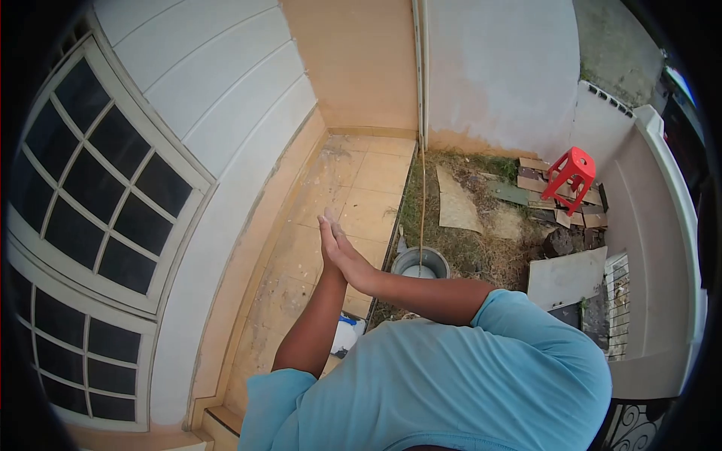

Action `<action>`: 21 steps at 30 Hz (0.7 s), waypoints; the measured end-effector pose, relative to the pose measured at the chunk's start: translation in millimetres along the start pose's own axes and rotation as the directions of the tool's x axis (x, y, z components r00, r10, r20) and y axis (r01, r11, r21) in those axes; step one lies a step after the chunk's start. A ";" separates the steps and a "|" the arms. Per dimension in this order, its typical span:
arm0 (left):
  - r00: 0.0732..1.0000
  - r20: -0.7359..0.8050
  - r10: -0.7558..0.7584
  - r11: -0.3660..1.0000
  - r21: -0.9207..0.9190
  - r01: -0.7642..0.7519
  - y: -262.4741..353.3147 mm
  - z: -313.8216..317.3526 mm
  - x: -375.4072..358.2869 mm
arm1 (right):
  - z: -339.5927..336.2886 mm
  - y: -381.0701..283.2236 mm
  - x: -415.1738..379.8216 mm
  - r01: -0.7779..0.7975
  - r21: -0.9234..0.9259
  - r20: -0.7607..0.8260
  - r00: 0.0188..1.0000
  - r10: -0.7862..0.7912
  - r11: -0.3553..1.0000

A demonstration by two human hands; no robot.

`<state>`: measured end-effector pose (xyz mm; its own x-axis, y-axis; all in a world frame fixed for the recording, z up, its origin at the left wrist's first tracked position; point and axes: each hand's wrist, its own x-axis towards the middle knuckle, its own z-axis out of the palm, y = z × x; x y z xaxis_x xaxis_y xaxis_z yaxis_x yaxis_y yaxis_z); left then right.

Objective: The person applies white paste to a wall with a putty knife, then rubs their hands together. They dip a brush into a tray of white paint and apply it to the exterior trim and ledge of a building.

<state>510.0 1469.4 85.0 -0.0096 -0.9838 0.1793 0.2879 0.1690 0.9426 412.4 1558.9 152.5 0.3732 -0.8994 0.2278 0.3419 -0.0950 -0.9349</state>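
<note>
My left hand (329, 242) and my right hand (352, 264) are raised in front of my chest, palm against palm. Their fingers are stretched out straight and point away from me. I see no object in either hand, though the space between the palms is hidden. Pale dusty marks show near the fingertips. Just right of my hands and lower down stands a round grey bucket (444, 259) with something whitish inside. A long thin pole (423, 195) reaches down to it from the wall corner. Below my right forearm is a white and blue bag (346, 331), partly covered by my shirt.
Beige floor tiles (368, 177), spotted with white, run beside the wall and windows (105, 180) at left. Right of the tile edge lies dry grass with boards (459, 199). A red plastic stool (570, 177) stands on scrap pieces near the low white wall (654, 225).
</note>
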 end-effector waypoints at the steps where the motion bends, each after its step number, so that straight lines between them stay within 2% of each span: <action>1: 1.000 0.008 0.024 0.972 -0.236 -0.022 -10.4 -10.8 9.9 | -8.6 9.2 9.0 0.141 -0.311 0.031 0.990 -0.139 0.940; 2: 0.999 -0.029 0.014 0.969 -0.248 -0.021 -0.7 -0.1 -1.1 | -16.8 16.1 17.0 0.276 -0.578 0.115 0.959 -0.258 0.768; 4: 0.985 0.169 0.039 0.854 -0.518 0.055 44.9 44.2 -41.8 | -37.7 18.5 31.0 0.288 -0.688 0.192 0.957 -0.216 0.666; 5: 0.991 0.129 0.030 0.848 -0.529 0.043 57.5 46.2 -54.6 | -43.1 11.1 29.0 0.311 -0.777 0.212 0.948 -0.237 0.548; 6: 0.979 0.192 -0.068 0.792 -0.586 0.170 69.0 46.4 -67.2 | -49.0 3.7 26.3 0.330 -0.845 0.234 0.936 -0.263 0.421; 8: 0.915 0.338 -0.223 0.623 -0.672 0.400 78.6 40.6 -81.6 | -67.9 6.3 34.8 0.299 -0.884 0.242 0.950 -0.196 0.359; 9: 0.884 0.394 -0.252 0.544 -0.698 0.466 70.5 21.5 -81.7 | -79.6 13.6 38.8 0.233 -0.906 0.172 0.966 -0.193 0.355; 10: 0.895 0.362 -0.261 0.531 -0.721 0.446 77.8 11.3 -96.4 | -95.2 28.2 40.9 0.161 -0.923 0.100 0.977 -0.186 0.350; 12: 0.969 0.243 -0.048 0.870 -0.467 0.160 108.7 -10.1 -121.1 | -164.5 78.4 45.4 -0.090 -0.936 -0.073 0.995 0.064 0.339; 13: 1.000 0.009 -0.007 0.981 -0.196 0.009 101.0 -49.3 -130.0 | -219.2 122.4 29.5 -0.053 -0.964 -0.043 0.998 0.042 0.262; 14: 0.975 -0.199 0.098 0.990 0.122 -0.074 93.1 -87.8 -143.9 | -245.7 124.0 -2.3 -0.251 -0.948 -0.194 0.943 0.270 0.194; 15: 0.831 -0.548 0.095 0.960 0.272 0.070 109.0 -97.8 -163.6 | -301.6 166.1 -41.4 -0.283 -0.953 -0.238 0.920 0.311 0.109; 16: 0.685 -0.690 0.231 0.945 0.328 0.011 94.8 -133.2 -186.3 | -319.3 166.8 -91.3 -0.445 -0.895 -0.409 0.798 0.444 -0.024; 17: 0.617 -0.739 0.272 0.951 0.304 -0.055 85.1 -165.2 -222.3 | -352.7 187.8 -147.9 -0.590 -0.800 -0.537 0.620 0.572 -0.112; 18: 0.502 -0.827 0.251 0.961 0.275 -0.027 82.8 -178.0 -258.5 | -366.6 195.3 -210.0 -0.478 -0.848 -0.515 0.635 0.576 -0.231; 19: 0.362 -0.908 0.211 0.966 0.250 0.063 77.7 -187.5 -296.3 | -379.5 202.1 -271.1 -0.353 -0.870 -0.492 0.650 0.579 -0.344; 20: 0.256 -0.948 0.188 0.971 0.218 0.095 64.7 -198.7 -336.5 | -388.1 204.4 -319.0 -0.329 -0.874 -0.486 0.569 0.663 -0.359; 21: 0.201 -0.969 0.146 0.984 0.163 0.074 58.5 -199.2 -375.2 | -388.5 203.3 -347.4 -0.380 -0.863 -0.489 0.460 0.741 -0.334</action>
<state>721.1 1836.3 16.8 0.9676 -0.2320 -0.0993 0.1260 0.1035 0.9866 17.2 1686.2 -222.4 0.0031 -0.6932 -0.7207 -0.9999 0.0050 -0.0091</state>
